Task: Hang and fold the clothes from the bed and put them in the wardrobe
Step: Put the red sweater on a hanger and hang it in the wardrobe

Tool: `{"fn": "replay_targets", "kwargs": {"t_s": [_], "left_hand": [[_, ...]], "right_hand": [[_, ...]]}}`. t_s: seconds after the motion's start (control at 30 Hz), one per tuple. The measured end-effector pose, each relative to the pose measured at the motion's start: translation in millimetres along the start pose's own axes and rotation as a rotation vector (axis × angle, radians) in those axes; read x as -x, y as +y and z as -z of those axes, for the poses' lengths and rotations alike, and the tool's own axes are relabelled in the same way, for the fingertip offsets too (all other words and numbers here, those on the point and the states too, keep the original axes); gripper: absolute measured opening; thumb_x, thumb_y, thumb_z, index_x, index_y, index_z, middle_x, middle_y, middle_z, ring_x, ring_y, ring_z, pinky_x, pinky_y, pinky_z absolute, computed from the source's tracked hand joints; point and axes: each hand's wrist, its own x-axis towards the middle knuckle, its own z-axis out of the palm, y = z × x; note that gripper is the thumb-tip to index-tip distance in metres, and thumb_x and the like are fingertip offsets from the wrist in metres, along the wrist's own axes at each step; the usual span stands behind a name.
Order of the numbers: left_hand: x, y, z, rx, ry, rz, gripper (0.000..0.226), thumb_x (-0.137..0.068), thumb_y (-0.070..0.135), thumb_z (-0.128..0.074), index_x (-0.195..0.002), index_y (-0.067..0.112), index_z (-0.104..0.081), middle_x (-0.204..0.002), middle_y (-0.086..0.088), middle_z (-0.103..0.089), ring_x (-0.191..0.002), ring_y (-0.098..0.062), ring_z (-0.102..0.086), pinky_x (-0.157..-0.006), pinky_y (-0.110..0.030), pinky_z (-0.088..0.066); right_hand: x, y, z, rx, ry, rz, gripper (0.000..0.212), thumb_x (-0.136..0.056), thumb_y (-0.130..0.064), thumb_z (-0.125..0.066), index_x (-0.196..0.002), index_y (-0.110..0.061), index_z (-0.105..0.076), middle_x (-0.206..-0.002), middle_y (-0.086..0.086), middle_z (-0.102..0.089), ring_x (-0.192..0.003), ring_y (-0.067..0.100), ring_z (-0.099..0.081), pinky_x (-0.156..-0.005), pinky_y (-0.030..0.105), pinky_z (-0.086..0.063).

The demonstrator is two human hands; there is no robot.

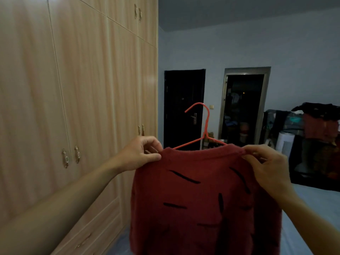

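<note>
A dark red sweater [198,199] with short black dashes hangs in front of me on a pink wire hanger [206,122], whose hook rises above the neckline. My left hand [141,153] pinches the sweater's left shoulder. At the right shoulder my right hand [266,166] pinches the fabric. The hanger's arms are mostly hidden inside the sweater. The light wooden wardrobe [82,98] fills the left side with its doors closed.
The bed [316,203] with a pale sheet lies at the lower right. Behind it a rack or pile of dark and red clothes [318,122] stands at the far right. A dark closed door [184,107] and an open doorway [242,107] are in the far wall.
</note>
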Motion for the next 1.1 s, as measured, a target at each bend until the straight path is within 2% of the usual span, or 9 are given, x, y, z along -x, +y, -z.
{"fn": "replay_targets", "kwargs": {"t_s": [0.07, 0.13, 0.27, 0.4, 0.6, 0.73, 0.83, 1.0, 1.1], "left_hand": [[2, -7, 5, 0.043, -0.054, 0.004, 0.025, -0.084, -0.008, -0.066, -0.1, 0.011, -0.07, -0.093, -0.007, -0.075, -0.085, -0.015, -0.071, -0.074, -0.023, -0.055], [1, -14, 8, 0.045, -0.025, 0.004, 0.033, -0.079, -0.015, -0.064, -0.1, 0.009, -0.07, -0.095, -0.007, -0.075, -0.09, -0.017, -0.071, -0.078, -0.022, -0.056], [1, -27, 19, 0.032, 0.075, 0.083, 0.015, -0.08, 0.0, -0.077, -0.09, 0.011, -0.075, -0.089, -0.007, -0.076, -0.088, -0.021, -0.073, -0.081, -0.029, -0.06], [5, -35, 24, -0.006, 0.061, -0.003, 0.005, -0.084, 0.006, -0.076, -0.087, 0.01, -0.077, -0.084, -0.006, -0.076, -0.08, -0.014, -0.071, -0.076, -0.025, -0.057], [12, -42, 25, -0.076, -0.002, -0.035, 0.012, -0.085, 0.006, -0.074, -0.08, 0.017, -0.076, -0.08, 0.007, -0.072, -0.074, -0.004, -0.066, -0.069, -0.019, -0.052], [16, -41, 23, -0.034, -0.031, -0.032, 0.011, -0.086, 0.004, -0.072, -0.081, 0.013, -0.075, -0.078, 0.008, -0.071, -0.074, -0.003, -0.066, -0.069, -0.016, -0.051], [18, -31, 24, -0.014, -0.115, -0.019, 0.007, -0.089, 0.004, -0.07, -0.085, 0.008, -0.074, -0.078, 0.006, -0.071, -0.076, -0.005, -0.065, -0.073, -0.022, -0.052], [21, -12, 24, 0.067, -0.322, -0.018, 0.009, -0.093, 0.01, -0.066, -0.094, 0.003, -0.071, -0.087, -0.002, -0.069, -0.084, -0.019, -0.061, -0.081, -0.034, -0.049], [19, -3, 19, 0.106, -0.337, -0.039, 0.01, -0.094, 0.012, -0.066, -0.094, 0.003, -0.07, -0.087, -0.007, -0.067, -0.083, -0.021, -0.06, -0.081, -0.035, -0.048]], "right_hand": [[2, -2, 0, 0.002, 0.01, 0.0, 0.024, -0.081, -0.004, -0.076, -0.097, -0.021, -0.074, -0.092, -0.007, -0.07, -0.084, 0.006, -0.067, -0.08, 0.018, -0.055], [4, -4, -1, -0.008, 0.018, -0.014, 0.026, -0.081, -0.004, -0.076, -0.098, -0.023, -0.073, -0.091, -0.008, -0.07, -0.085, 0.007, -0.067, -0.08, 0.018, -0.055], [6, -10, -2, -0.038, 0.014, -0.025, 0.027, -0.082, -0.004, -0.074, -0.098, -0.026, -0.07, -0.091, -0.012, -0.067, -0.087, 0.0, -0.066, -0.079, 0.007, -0.05], [9, -10, -4, -0.054, -0.004, -0.034, 0.027, -0.082, -0.006, -0.074, -0.098, -0.027, -0.071, -0.093, -0.009, -0.07, -0.086, 0.004, -0.067, -0.08, 0.013, -0.053], [21, -6, -11, -0.098, -0.08, -0.037, 0.036, -0.081, -0.002, -0.074, -0.095, -0.035, -0.07, -0.091, -0.01, -0.07, -0.084, 0.006, -0.068, -0.078, 0.012, -0.054], [30, -1, -10, -0.103, -0.147, -0.029, 0.037, -0.082, 0.001, -0.072, -0.096, -0.032, -0.071, -0.092, -0.011, -0.07, -0.087, 0.007, -0.068, -0.08, 0.011, -0.052], [30, 0, -4, -0.114, -0.189, -0.014, 0.034, -0.082, 0.003, -0.07, -0.096, -0.027, -0.072, -0.094, -0.015, -0.069, -0.089, 0.006, -0.067, -0.081, 0.01, -0.05], [26, 0, 6, -0.129, -0.23, 0.014, 0.033, -0.082, 0.006, -0.068, -0.099, -0.023, -0.072, -0.096, -0.014, -0.069, -0.091, 0.009, -0.067, -0.085, 0.013, -0.05], [27, -4, 10, -0.149, -0.23, 0.026, 0.032, -0.082, 0.004, -0.068, -0.099, -0.023, -0.072, -0.096, -0.014, -0.069, -0.091, 0.009, -0.067, -0.085, 0.013, -0.05]]}}
